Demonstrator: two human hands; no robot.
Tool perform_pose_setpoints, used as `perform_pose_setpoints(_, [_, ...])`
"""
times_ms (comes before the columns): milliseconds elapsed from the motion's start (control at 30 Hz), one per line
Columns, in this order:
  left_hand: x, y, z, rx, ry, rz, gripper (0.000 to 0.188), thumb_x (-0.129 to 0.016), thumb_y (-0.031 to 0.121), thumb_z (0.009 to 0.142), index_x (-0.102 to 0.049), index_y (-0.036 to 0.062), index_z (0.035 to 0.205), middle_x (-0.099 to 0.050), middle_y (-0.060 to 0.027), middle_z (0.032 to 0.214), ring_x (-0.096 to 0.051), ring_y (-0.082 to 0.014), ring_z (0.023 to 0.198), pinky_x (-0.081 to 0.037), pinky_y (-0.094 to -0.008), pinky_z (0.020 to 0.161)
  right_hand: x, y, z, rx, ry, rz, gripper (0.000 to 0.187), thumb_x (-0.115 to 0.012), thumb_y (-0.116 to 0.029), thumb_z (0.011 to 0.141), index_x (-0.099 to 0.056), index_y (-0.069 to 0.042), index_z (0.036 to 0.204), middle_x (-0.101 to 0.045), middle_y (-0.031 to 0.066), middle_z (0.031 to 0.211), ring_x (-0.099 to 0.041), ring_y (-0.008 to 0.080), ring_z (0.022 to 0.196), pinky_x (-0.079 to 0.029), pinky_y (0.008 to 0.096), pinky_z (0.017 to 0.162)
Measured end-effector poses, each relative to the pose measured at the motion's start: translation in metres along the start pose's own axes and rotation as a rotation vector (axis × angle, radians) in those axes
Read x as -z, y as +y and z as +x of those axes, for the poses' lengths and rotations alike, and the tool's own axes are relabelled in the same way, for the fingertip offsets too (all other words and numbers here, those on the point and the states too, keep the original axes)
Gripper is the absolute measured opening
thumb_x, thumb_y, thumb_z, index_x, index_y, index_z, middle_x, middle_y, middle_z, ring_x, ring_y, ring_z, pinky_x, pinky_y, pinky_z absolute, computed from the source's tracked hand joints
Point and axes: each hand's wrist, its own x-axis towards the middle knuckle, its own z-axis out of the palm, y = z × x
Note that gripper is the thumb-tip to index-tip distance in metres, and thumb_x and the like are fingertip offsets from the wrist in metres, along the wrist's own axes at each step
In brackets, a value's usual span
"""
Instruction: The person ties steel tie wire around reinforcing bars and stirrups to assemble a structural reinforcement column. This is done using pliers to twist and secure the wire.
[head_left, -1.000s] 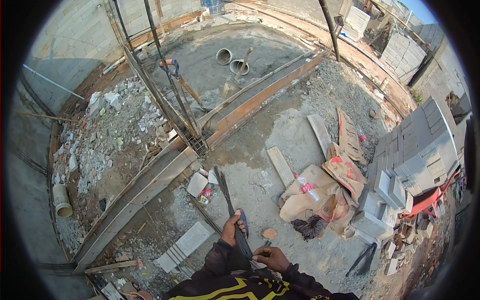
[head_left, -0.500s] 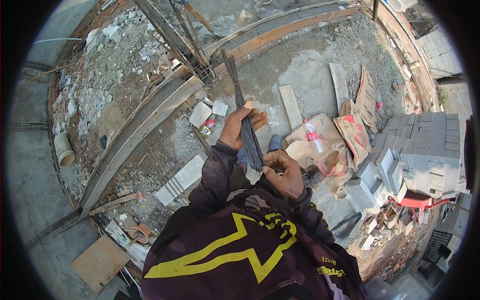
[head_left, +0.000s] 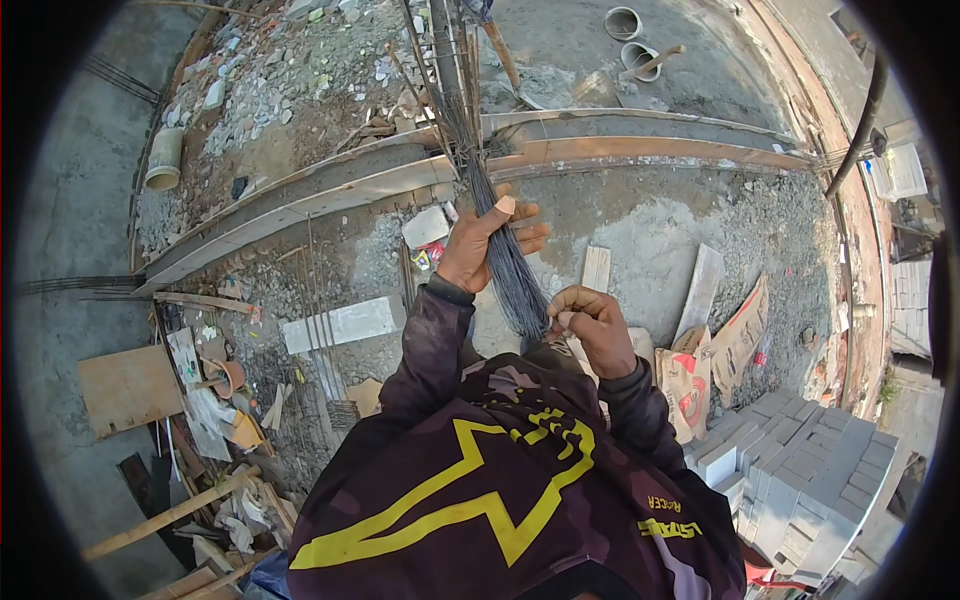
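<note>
A long bundle of thin dark steel tie wire [head_left: 515,290] slants across in front of my body. Its lower end fans out, while the upper end tapers toward the rebar column. My left hand [head_left: 468,248] holds the bundle at mid-length, with the thumb across it and the fingers showing beyond its right side. At the bundle's lower end, my right hand [head_left: 600,330] is closed in a pinch, thumb against forefinger, at the wire ends. How many strands it grips is too small to tell.
Beyond my hands, long formwork boards [head_left: 300,212] edge a concrete strip, with upright rebar [head_left: 455,85] rising from it. Grey blocks [head_left: 800,480] are stacked at lower right, near paper sacks [head_left: 688,390]. A pale plank [head_left: 345,325] lies to the left; buckets [head_left: 622,22] stand far off.
The view has turned, so the formwork lies more level and the blocks sit lower. My right hand has shifted slightly right along with the bundle's lower end, which looks wider. My left hand keeps its hold.
</note>
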Motion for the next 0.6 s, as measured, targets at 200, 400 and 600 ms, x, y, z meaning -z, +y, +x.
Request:
perform_pose_setpoints(200, [-0.005,0.007,-0.02,-0.121,0.107,0.027,0.05,-0.057,0.025,0.093,-0.037,0.0052,0.133,-0.057,-0.0206,0.117,-0.064,-0.0335,0.098,-0.06,-0.0399,0.076,0.025,-0.03,0.024,-0.093,-0.269,0.038,0.015,-0.056,-0.005,0.079,-0.062,0.004,0.089,-0.059,0.0066,0.085,-0.058,0.0145,0.075,-0.051,0.0289,0.07])
perform_pose_setpoints(400, [0.006,0.009,-0.039,-0.238,0.155,-0.013,0.049,-0.056,0.026,0.093,-0.038,0.0049,0.134,-0.059,-0.0188,0.115,-0.066,-0.0318,0.092,-0.06,-0.0412,0.073,0.017,-0.038,0.042,-0.015,-0.407,-0.045,0.01,-0.057,-0.006,0.078,-0.061,0.003,0.082,-0.052,0.0067,0.085,-0.054,0.0166,0.081,-0.049,0.0309,0.073])
perform_pose_setpoints(600, [0.043,-0.007,-0.049,-0.28,0.312,-0.204,0.052,-0.059,0.032,0.091,-0.04,0.0049,0.132,-0.06,-0.0078,0.092,-0.067,-0.0228,0.077,-0.058,-0.0389,0.066,-0.015,-0.027,0.048,0.173,-0.442,-0.326,0.009,-0.057,-0.007,0.08,-0.055,0.0,0.076,-0.05,0.0053,0.087,-0.045,0.0127,0.081,-0.038,0.0252,0.071])
